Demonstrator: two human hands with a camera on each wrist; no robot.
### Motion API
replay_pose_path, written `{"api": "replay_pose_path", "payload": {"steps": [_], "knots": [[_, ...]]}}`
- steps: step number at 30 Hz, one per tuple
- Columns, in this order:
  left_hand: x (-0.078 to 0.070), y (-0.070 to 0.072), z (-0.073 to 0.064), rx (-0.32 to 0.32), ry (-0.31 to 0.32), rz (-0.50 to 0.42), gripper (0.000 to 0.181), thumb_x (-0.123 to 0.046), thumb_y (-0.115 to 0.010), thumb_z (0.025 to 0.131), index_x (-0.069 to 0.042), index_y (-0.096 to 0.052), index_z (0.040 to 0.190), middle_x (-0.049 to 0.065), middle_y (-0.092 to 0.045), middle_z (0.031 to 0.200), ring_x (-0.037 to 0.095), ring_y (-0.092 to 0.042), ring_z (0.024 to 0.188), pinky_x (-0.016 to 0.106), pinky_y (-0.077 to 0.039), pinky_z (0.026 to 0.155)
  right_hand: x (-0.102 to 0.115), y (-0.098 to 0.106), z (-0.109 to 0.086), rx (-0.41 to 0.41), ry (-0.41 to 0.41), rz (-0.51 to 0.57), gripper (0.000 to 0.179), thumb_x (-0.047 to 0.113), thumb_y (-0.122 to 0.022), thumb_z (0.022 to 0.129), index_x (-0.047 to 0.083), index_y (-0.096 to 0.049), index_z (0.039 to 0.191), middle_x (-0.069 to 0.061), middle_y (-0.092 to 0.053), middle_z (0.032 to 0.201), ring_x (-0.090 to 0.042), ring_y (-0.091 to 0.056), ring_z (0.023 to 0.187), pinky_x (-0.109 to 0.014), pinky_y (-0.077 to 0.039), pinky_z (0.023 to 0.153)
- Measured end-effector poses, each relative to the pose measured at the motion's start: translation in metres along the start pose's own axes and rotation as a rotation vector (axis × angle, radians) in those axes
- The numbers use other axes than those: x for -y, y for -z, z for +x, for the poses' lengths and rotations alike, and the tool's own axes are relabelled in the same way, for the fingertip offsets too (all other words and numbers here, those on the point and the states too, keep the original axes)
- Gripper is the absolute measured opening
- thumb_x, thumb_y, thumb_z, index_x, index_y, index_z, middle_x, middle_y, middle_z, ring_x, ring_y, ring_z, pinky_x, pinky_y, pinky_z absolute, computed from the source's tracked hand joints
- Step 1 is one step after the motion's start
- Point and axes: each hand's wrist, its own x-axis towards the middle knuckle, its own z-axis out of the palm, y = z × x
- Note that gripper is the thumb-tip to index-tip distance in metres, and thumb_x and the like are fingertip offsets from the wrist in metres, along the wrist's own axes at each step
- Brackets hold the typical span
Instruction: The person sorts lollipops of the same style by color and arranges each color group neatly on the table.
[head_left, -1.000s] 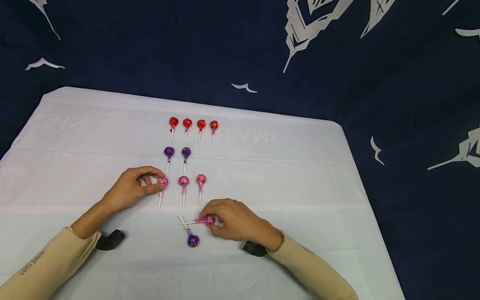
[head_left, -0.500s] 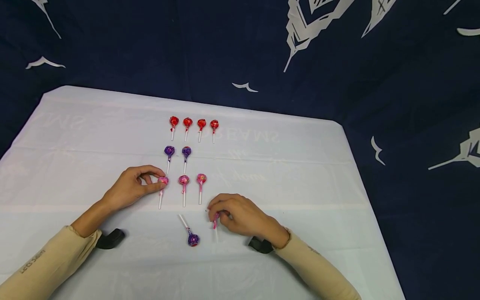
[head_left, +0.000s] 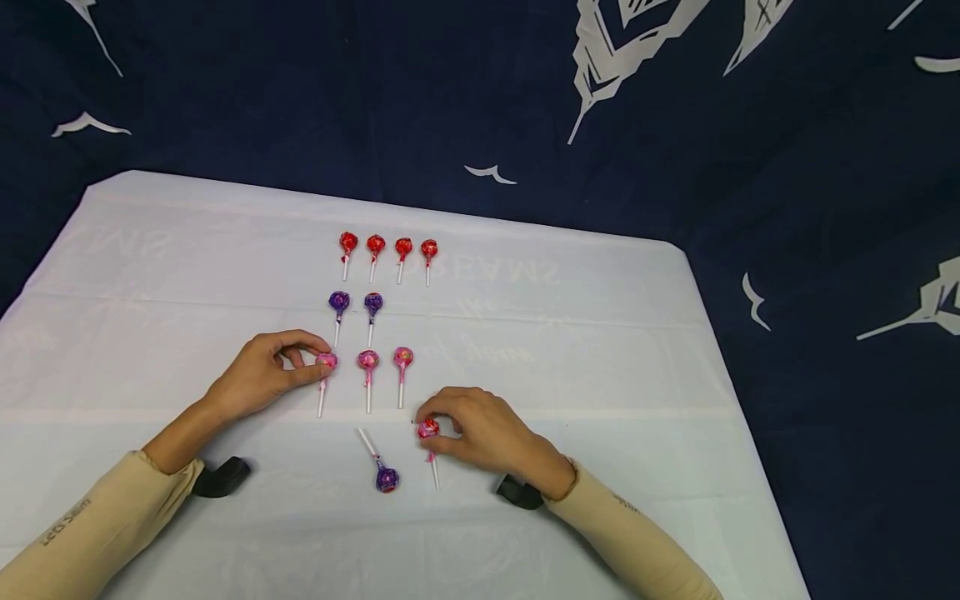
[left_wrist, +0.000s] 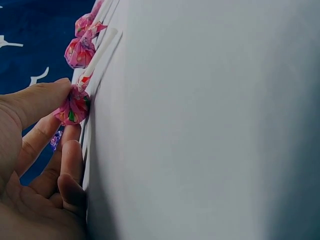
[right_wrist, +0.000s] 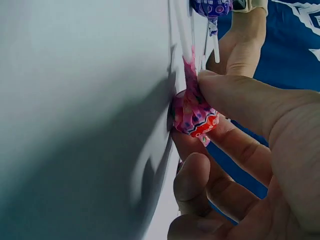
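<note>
At the left end of a row of pink lollipops, my left hand (head_left: 258, 377) pinches the head of one pink lollipop (head_left: 326, 361) between thumb and fingers; its stick points toward me. Beside it lie two more, a middle pink lollipop (head_left: 367, 359) and a right-hand pink lollipop (head_left: 403, 357). Closer to me, my right hand (head_left: 483, 432) pinches another pink lollipop (right_wrist: 194, 116) by the head, near the tabletop. A loose purple lollipop (head_left: 387, 480) lies left of that hand, head toward me and stick pointing away.
Farther back, two purple lollipops (head_left: 339, 302) form a row, and behind them several red lollipops (head_left: 376, 244) form another. All lie on a white-covered table (head_left: 600, 350). A dark blue cloth with white figures (head_left: 375, 100) surrounds its far and right sides.
The right hand has moved slightly right with its pink lollipop, off the loose purple one. That lollipop has turned, its stick going from pointing left to pointing toward me. The left hand stays put.
</note>
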Motion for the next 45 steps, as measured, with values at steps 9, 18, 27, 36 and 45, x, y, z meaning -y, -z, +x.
{"api": "replay_pose_path", "payload": {"steps": [9, 18, 27, 36, 45], "knots": [[-0.001, -0.001, 0.001, 0.004, -0.009, -0.019, 0.026, -0.029, -0.079, 0.088, -0.015, -0.073, 0.108, 0.003, -0.062, 0.076, 0.011, -0.052, 0.072, 0.027, -0.036, 0.061, -0.008, -0.001, 0.001, -0.017, 0.055, 0.099, 0.018, 0.025, -0.079, 0.088, 0.02, -0.075, 0.105, 0.009, -0.071, 0.099, 0.001, -0.046, 0.06, -0.016, -0.04, 0.06], [-0.002, 0.0, 0.0, 0.002, -0.007, -0.019, 0.025, -0.027, -0.078, 0.088, -0.014, -0.072, 0.109, 0.004, -0.062, 0.076, 0.012, -0.052, 0.072, 0.028, -0.037, 0.061, -0.011, -0.001, 0.01, -0.039, 0.049, 0.145, 0.015, 0.022, -0.081, 0.084, 0.02, -0.074, 0.098, 0.011, -0.066, 0.083, -0.002, -0.04, 0.059, -0.017, -0.035, 0.058], [-0.002, 0.0, 0.0, 0.005, -0.006, -0.021, 0.026, -0.027, -0.078, 0.088, -0.014, -0.072, 0.11, 0.004, -0.061, 0.075, 0.013, -0.052, 0.071, 0.028, -0.036, 0.061, -0.017, 0.005, 0.02, -0.041, -0.008, 0.192, 0.015, 0.022, -0.081, 0.085, 0.02, -0.075, 0.098, 0.008, -0.058, 0.071, -0.003, -0.036, 0.054, -0.019, -0.031, 0.055], [-0.001, 0.001, -0.001, 0.002, -0.004, -0.012, 0.026, -0.028, -0.078, 0.088, -0.015, -0.072, 0.109, 0.004, -0.061, 0.075, 0.013, -0.051, 0.071, 0.028, -0.036, 0.061, -0.028, 0.021, 0.032, -0.123, -0.072, 0.162, 0.017, 0.022, -0.079, 0.087, 0.018, -0.075, 0.102, 0.002, -0.049, 0.06, -0.006, -0.034, 0.051, -0.021, -0.03, 0.054], [0.0, 0.0, 0.0, -0.001, 0.001, -0.007, 0.026, -0.028, -0.078, 0.088, -0.015, -0.072, 0.109, 0.004, -0.061, 0.076, 0.013, -0.051, 0.071, 0.028, -0.036, 0.061, -0.043, 0.024, 0.047, -0.167, -0.13, 0.168, 0.019, 0.021, -0.078, 0.088, 0.016, -0.076, 0.105, 0.001, -0.05, 0.058, -0.007, -0.036, 0.048, -0.023, -0.032, 0.053]]}}
